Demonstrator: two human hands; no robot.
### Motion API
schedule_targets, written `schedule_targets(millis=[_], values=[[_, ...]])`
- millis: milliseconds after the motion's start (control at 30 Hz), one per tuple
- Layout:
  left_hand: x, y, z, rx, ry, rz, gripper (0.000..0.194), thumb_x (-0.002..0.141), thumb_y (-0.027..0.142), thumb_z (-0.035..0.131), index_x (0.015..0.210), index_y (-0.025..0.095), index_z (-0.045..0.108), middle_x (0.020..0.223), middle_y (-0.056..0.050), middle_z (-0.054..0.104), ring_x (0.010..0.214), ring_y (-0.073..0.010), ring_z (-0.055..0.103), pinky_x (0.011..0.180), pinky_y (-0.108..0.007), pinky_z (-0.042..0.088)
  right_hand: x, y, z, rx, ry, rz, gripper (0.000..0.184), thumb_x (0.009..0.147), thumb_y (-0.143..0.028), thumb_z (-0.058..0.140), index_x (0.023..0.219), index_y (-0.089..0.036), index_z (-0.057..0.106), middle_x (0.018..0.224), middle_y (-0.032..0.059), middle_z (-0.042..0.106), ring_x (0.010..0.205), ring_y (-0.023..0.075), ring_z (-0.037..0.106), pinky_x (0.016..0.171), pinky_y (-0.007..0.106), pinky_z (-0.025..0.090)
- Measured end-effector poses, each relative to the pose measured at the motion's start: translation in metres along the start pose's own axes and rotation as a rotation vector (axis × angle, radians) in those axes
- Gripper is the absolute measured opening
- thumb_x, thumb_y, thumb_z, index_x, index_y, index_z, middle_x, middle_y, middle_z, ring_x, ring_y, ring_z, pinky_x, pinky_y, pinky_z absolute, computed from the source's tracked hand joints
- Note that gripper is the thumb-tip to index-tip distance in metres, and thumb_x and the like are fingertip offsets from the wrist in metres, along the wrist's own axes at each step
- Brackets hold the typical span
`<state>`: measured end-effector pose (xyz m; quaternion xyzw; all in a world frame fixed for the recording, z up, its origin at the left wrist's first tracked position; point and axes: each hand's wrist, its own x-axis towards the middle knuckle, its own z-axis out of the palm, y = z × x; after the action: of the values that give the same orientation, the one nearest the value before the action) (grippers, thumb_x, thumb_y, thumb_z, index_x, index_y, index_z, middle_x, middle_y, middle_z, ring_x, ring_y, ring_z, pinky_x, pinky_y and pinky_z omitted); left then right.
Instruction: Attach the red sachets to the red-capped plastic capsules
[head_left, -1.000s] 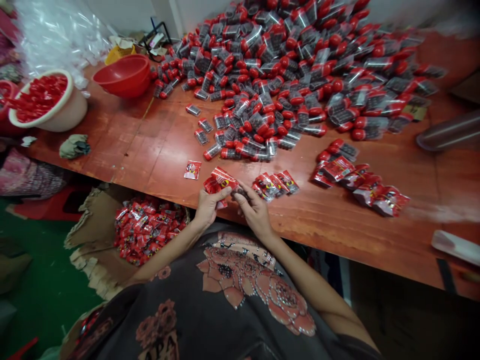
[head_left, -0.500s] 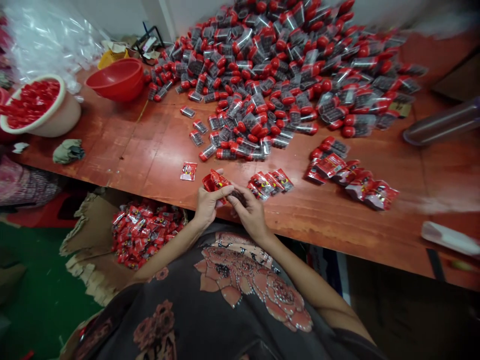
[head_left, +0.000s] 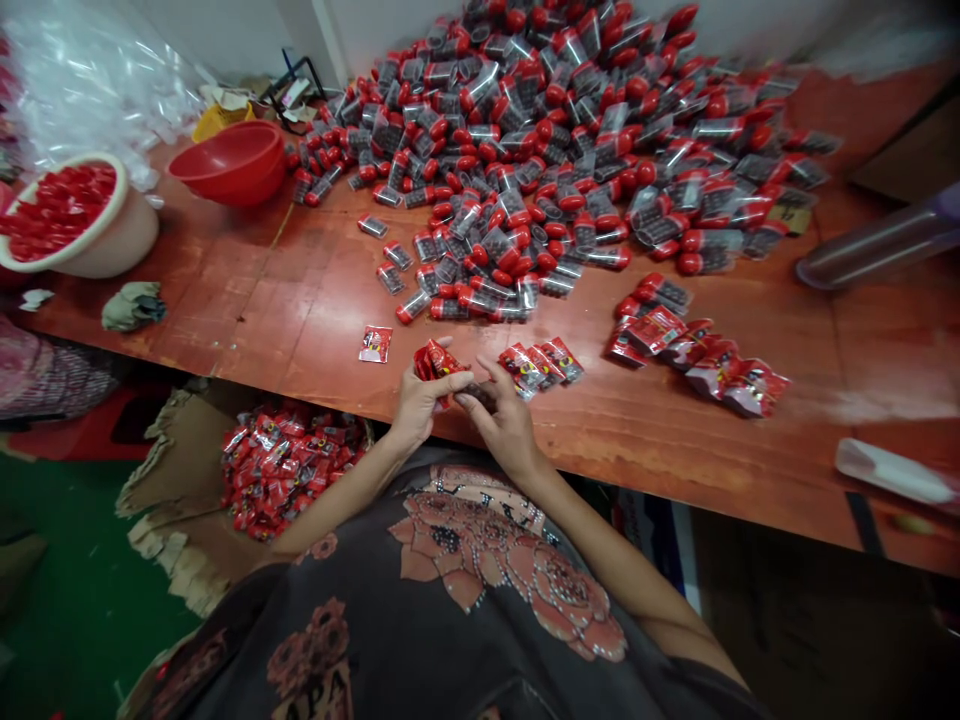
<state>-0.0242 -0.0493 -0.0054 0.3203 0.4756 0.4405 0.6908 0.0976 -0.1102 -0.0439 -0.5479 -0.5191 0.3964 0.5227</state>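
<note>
The table (head_left: 300,300) is being cut off at the right. Above its near edge, the left hand (head_left: 415,405) and right hand (head_left: 511,428) are being angled together. Glossy red packaging (head_left: 441,358), yellow-marked, is being gripped by the left fingers, its lower part being hidden. A blurred dark piece (head_left: 480,396), partly covered, is being grasped by the right fingers, the index being raised.

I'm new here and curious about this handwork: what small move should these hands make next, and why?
Perhaps the right hand should lower its raised index finger onto the dark piece, to steady it. The right thumb lies against that piece, while the left hand grips the red packaging right beside it.
</note>
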Motion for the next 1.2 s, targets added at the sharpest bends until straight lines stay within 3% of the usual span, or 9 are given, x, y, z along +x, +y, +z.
schedule_targets(millis=[67,100,233,367,500,767,1067,1200], values=[[0.000,0.000,0.000,0.034,-0.024,-0.060,0.057,0.053,0.020,0.086,0.107,0.023,0.069,0.079,0.000,0.071,0.069,-0.0134,0.065,0.063,-0.024,0.050,0.000,-0.001,-0.001,-0.068,0.007,-0.056,0.050,0.090,-0.027,0.059,0.138,-0.033,0.046,0.102,0.0046,0.071,0.084,0.0191,0.068,0.073,0.036,0.057],[0.000,0.000,0.000,0.055,-0.039,-0.085,0.055,0.052,0.019,0.087,0.105,0.022,0.070,0.078,0.000,0.071,0.068,-0.0131,0.065,0.062,-0.024,0.050,-0.001,-0.002,-0.001,-0.053,0.002,-0.046,0.050,0.091,-0.027,0.058,0.139,-0.034,0.046,0.102,0.0044,0.071,0.081,0.0182,0.067,0.071,0.036,0.057],[-0.002,-0.005,0.000,0.034,-0.047,-0.084,0.044,0.051,0.019,0.088,0.093,0.020,0.072,0.076,0.001,0.070,0.062,-0.0103,0.061,0.058,-0.022,0.049,-0.003,-0.003,0.003,0.235,-0.045,0.165,0.051,0.091,-0.032,0.058,0.141,-0.036,0.044,0.089,-0.0007,0.069,0.047,0.0080,0.052,0.043,0.024,0.047],[-0.002,-0.013,0.002,-0.044,0.072,0.015,0.032,0.055,0.031,0.088,0.069,0.017,0.064,0.056,0.005,0.057,0.046,-0.0057,0.047,0.044,-0.019,0.037,0.001,-0.002,0.003,0.367,0.007,0.238,0.044,0.089,-0.034,0.062,0.132,-0.035,0.057,0.085,-0.0024,0.067,0.044,0.0056,0.049,0.039,0.021,0.043],[-0.002,-0.016,0.002,-0.060,0.130,0.084,0.043,0.066,0.046,0.082,0.056,0.018,0.050,0.041,0.009,0.038,0.036,-0.0037,0.030,0.037,-0.020,0.022,0.003,0.000,0.002,0.374,0.063,0.209,0.041,0.087,-0.034,0.065,0.128,-0.033,0.062,0.080,-0.0033,0.067,0.046,0.0062,0.050,0.042,0.021,0.045],[-0.012,-0.022,0.009,-0.108,0.240,0.150,0.050,0.071,0.055,0.076,0.056,0.020,0.044,0.038,0.009,0.038,0.033,-0.0042,0.028,0.037,-0.022,0.019,-0.005,0.000,0.006,0.432,0.105,0.204,0.035,0.088,-0.035,0.064,0.123,-0.031,0.063,0.083,-0.0032,0.067,0.046,0.0061,0.053,0.040,0.021,0.047],[-0.017,-0.018,0.012,-0.161,0.170,0.071,0.050,0.074,0.058,0.072,0.057,0.019,0.047,0.040,0.008,0.037,0.034,-0.0037,0.027,0.037,-0.022,0.016,-0.009,-0.002,0.002,0.245,0.072,0.059,0.031,0.092,-0.032,0.059,0.122,-0.033,0.061,0.092,-0.0011,0.070,0.046,0.0078,0.056,0.043,0.025,0.052],[-0.014,-0.013,0.008,-0.118,0.098,0.032,0.043,0.065,0.045,0.083,0.057,0.019,0.050,0.041,0.009,0.038,0.035,-0.0028,0.026,0.038,-0.023,0.016,-0.009,0.002,-0.003,0.104,0.016,-0.081,0.018,0.092,-0.028,0.059,0.107,-0.030,0.069,0.099,0.0015,0.072,0.069,0.0135,0.068,0.062,0.030,0.060]])
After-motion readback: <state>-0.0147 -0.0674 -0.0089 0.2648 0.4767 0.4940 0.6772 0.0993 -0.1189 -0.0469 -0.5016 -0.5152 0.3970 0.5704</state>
